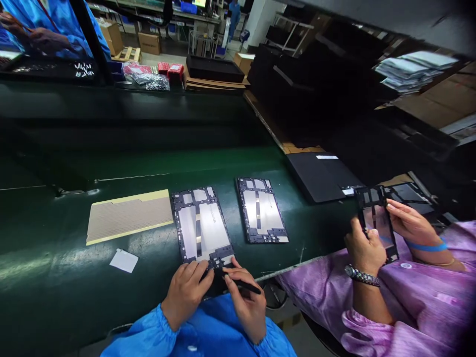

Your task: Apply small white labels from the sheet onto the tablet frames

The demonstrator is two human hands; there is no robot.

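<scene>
A flat metal tablet frame (203,225) with silver panels lies on the green belt (55,277) straight in front of me. My left hand (186,290) rests curled at its near edge, fingers pressed on a small dark piece. My right hand (245,300) is closed on a thin black pen-like tool (243,285) that points toward the frame's near right corner. Blue sleeves cover both my wrists.
A second frame (262,209) lies to the right, and a ribbed beige card (128,215) and a white slip (124,260) to the left. On my right, a person in a purple smock holds another frame (375,223) in both hands. Black trays (320,176) sit beyond.
</scene>
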